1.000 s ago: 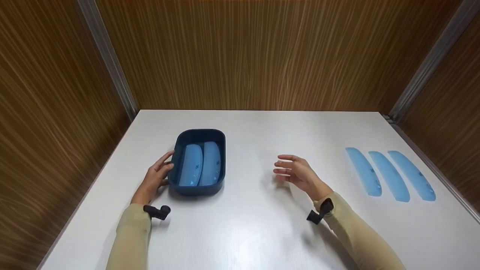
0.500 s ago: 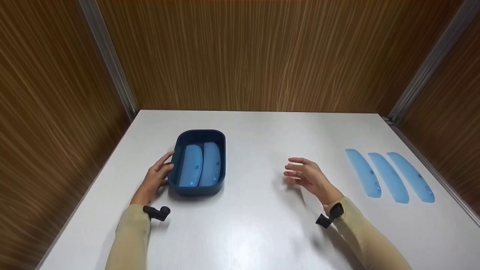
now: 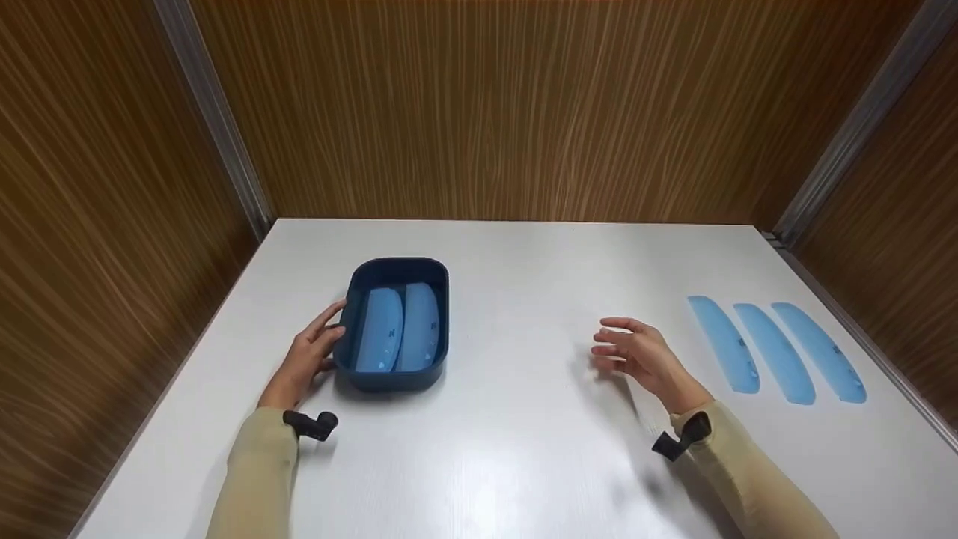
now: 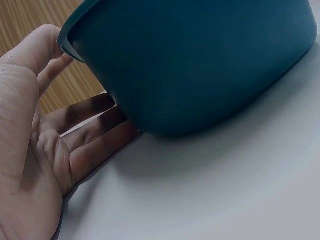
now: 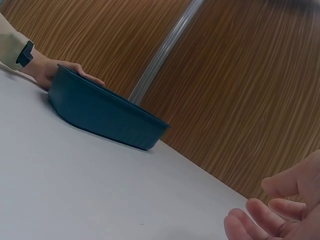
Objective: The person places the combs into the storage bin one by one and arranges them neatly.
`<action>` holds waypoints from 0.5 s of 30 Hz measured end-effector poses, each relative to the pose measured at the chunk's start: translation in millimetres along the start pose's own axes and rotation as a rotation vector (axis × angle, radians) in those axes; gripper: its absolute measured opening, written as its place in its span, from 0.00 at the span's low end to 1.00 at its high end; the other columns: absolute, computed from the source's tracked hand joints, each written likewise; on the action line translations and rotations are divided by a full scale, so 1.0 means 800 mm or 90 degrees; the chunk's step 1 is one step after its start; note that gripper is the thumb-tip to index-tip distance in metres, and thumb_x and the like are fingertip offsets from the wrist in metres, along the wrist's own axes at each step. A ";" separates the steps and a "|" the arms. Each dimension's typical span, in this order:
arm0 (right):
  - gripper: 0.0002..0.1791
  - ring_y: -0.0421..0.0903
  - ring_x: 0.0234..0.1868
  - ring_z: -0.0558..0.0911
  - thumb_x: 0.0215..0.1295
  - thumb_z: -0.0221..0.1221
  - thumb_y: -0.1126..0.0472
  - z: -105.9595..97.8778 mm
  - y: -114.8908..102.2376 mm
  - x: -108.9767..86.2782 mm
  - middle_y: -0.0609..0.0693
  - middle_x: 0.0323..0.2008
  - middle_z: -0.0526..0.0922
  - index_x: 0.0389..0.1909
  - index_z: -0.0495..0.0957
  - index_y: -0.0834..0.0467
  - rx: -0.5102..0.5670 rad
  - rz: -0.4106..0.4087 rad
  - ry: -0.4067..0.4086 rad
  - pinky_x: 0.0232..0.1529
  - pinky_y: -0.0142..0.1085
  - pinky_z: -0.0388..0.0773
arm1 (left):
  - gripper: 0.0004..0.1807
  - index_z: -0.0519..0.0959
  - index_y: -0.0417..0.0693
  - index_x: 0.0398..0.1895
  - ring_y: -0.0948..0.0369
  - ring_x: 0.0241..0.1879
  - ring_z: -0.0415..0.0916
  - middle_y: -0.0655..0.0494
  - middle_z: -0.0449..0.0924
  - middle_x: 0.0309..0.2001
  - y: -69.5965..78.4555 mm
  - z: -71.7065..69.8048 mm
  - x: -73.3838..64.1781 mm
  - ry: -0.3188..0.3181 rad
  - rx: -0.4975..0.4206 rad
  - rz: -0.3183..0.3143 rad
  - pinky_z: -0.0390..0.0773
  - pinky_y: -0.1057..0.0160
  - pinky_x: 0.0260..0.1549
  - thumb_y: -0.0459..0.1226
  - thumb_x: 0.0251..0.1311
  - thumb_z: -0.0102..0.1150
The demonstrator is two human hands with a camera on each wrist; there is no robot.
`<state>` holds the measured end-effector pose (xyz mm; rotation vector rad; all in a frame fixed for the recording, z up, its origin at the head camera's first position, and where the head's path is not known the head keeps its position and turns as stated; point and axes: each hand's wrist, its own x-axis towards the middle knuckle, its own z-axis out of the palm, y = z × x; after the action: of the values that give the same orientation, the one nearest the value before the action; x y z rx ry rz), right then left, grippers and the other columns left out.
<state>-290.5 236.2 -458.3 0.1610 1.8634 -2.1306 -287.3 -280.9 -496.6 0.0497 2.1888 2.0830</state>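
My left hand (image 3: pixel 303 359) lies against the left wall of a dark blue rectangular tub (image 3: pixel 400 380). Its thumb sits at the rim and its straight fingers (image 4: pixel 97 145) touch the outer side, low by the table. Inside the tub, two flat light-blue curved pieces with small dark marks, the left one (image 3: pixel 380 329) and the right one (image 3: pixel 420 326), lie side by side lengthwise. Over the table right of centre hovers my right hand (image 3: pixel 647 359), holding nothing, its fingers (image 5: pixel 265 215) loosely bent and spread.
Three similar light-blue curved pieces, the nearest to the hand (image 3: pixel 724 344), a middle one (image 3: pixel 775 353) and an outer one (image 3: pixel 819 352), lie in a row at the right of the white table (image 3: pixel 494 449). Wood-grain panels (image 3: pixel 479 112) enclose the back and sides.
My right hand has moved rightward across the table, toward the three pieces, and slightly nearer the body. The left hand and the tub have stayed in place.
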 end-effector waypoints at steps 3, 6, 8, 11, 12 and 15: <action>0.28 0.51 0.42 0.81 0.63 0.59 0.62 -0.008 -0.003 -0.004 0.61 0.51 0.73 0.62 0.61 0.63 0.010 -0.001 0.004 0.49 0.47 0.73 | 0.28 0.57 0.68 0.70 0.51 0.65 0.59 0.48 0.58 0.67 0.000 -0.001 0.000 0.001 0.005 0.003 0.69 0.52 0.51 0.45 0.67 0.48; 0.27 0.51 0.42 0.81 0.63 0.59 0.62 -0.015 -0.006 -0.007 0.59 0.48 0.74 0.60 0.63 0.62 0.017 -0.003 0.006 0.50 0.46 0.73 | 0.28 0.57 0.68 0.70 0.51 0.64 0.59 0.48 0.58 0.67 0.001 -0.001 0.000 0.001 0.005 0.007 0.71 0.54 0.50 0.44 0.68 0.48; 0.27 0.51 0.43 0.81 0.63 0.59 0.62 -0.020 -0.008 -0.010 0.59 0.48 0.74 0.60 0.62 0.62 0.016 -0.005 0.007 0.49 0.46 0.73 | 0.29 0.57 0.67 0.70 0.51 0.64 0.59 0.48 0.58 0.68 0.001 -0.001 0.000 0.000 0.003 0.009 0.72 0.55 0.49 0.44 0.68 0.48; 0.29 0.52 0.45 0.80 0.63 0.59 0.61 -0.027 -0.009 -0.013 0.58 0.49 0.74 0.62 0.60 0.63 0.009 -0.009 0.011 0.51 0.46 0.72 | 0.29 0.55 0.64 0.71 0.50 0.65 0.58 0.46 0.58 0.68 0.008 0.001 -0.004 -0.005 -0.005 0.004 0.71 0.54 0.49 0.43 0.68 0.48; 0.29 0.52 0.46 0.80 0.63 0.59 0.61 -0.030 -0.009 -0.014 0.58 0.49 0.74 0.62 0.60 0.63 0.006 -0.008 0.013 0.51 0.46 0.71 | 0.30 0.55 0.62 0.72 0.50 0.65 0.58 0.45 0.58 0.68 0.011 0.002 -0.007 -0.007 -0.006 0.002 0.71 0.54 0.50 0.43 0.68 0.48; 0.26 0.52 0.46 0.79 0.63 0.59 0.61 -0.038 -0.011 -0.017 0.57 0.48 0.75 0.60 0.63 0.61 0.011 -0.004 0.022 0.52 0.46 0.71 | 0.30 0.54 0.60 0.72 0.49 0.65 0.58 0.43 0.57 0.67 0.019 0.006 -0.012 -0.015 -0.013 0.000 0.70 0.53 0.51 0.41 0.69 0.47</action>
<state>-284.1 269.0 -450.5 0.1967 1.8669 -2.1615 -278.3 -276.7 -480.9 0.0713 2.1542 2.0936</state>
